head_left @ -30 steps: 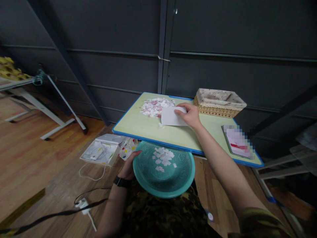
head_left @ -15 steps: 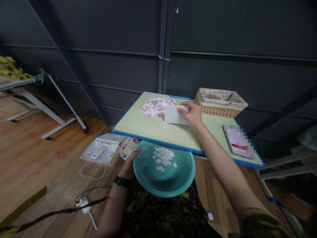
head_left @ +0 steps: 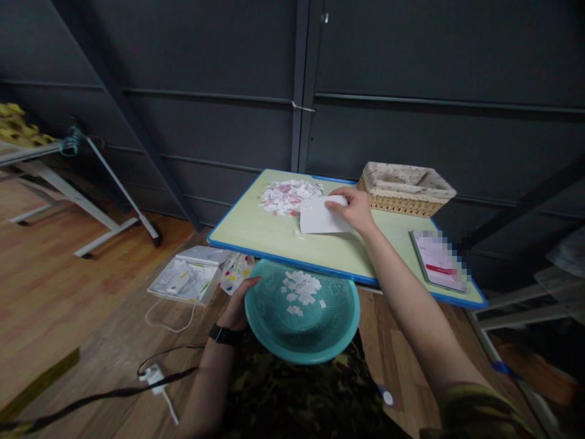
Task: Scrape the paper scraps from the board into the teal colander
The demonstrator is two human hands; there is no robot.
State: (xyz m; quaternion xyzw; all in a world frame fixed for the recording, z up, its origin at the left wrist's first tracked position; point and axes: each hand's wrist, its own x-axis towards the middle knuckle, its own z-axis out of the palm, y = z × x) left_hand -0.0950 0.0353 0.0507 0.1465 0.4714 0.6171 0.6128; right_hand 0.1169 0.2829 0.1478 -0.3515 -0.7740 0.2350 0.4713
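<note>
My right hand [head_left: 354, 208] pinches a white card [head_left: 322, 218] by its right end, over the pale yellow table [head_left: 256, 228] with a blue edge. Just left of the card spreads a heap of small white and pink paper scraps [head_left: 286, 196]. A few scraps lie by the card's lower left corner. Below the table's front edge, my left hand [head_left: 238, 305] grips the left rim of a green plastic basket [head_left: 292, 341], its fingers partly hidden. Several white paper pieces [head_left: 302, 288] lie inside the basket.
A lined wicker basket [head_left: 402, 198] stands at the table's back right, and a phone-like flat slab [head_left: 439, 262] lies nearer the right corner. On the floor are an open white box [head_left: 185, 280], a power adapter [head_left: 154, 377] and black cables. A dark panel wall [head_left: 219, 55] rises behind.
The card has shifted slightly left and toward me, tilting a little, and small bits now show on its upper face. My left hand and the green basket have barely moved.
</note>
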